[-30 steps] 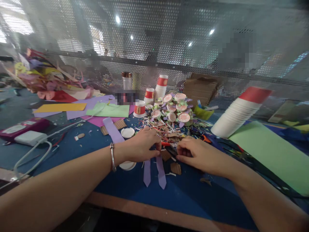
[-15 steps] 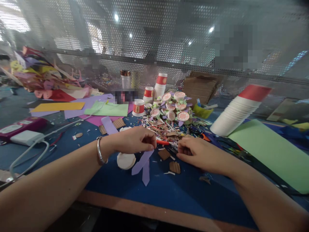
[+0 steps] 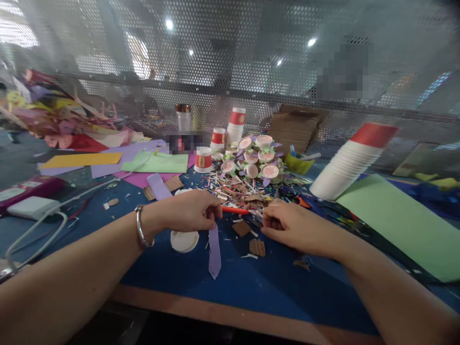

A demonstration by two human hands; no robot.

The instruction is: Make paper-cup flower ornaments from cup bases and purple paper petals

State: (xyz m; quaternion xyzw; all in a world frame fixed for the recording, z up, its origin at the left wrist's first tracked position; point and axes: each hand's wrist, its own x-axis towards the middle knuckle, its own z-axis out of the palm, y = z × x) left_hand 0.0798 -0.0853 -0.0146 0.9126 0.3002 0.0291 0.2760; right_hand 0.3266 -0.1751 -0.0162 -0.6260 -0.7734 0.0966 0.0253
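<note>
The left hand (image 3: 190, 209) is closed, thumb and fingertips pinching the upper end of a purple strip (image 3: 214, 254); the strip's pointed end faces the near edge of the desk (image 3: 273, 287); a white disc (image 3: 184, 242) lies left of it; the right hand (image 3: 293, 224) is half-curled; its grip, if any, cannot be determined.

On the table (image 3: 273, 297), the paper strip (image 3: 214, 254) lay before the scrap pile (image 3: 240, 192), with the left hand (image 3: 190, 210) at its front left, the right hand (image 3: 293, 225) at its front right, a charger (image 3: 34, 207) far left, a bottle (image 3: 184, 120) behind left, and a cup stack (image 3: 354, 163) right.
</note>
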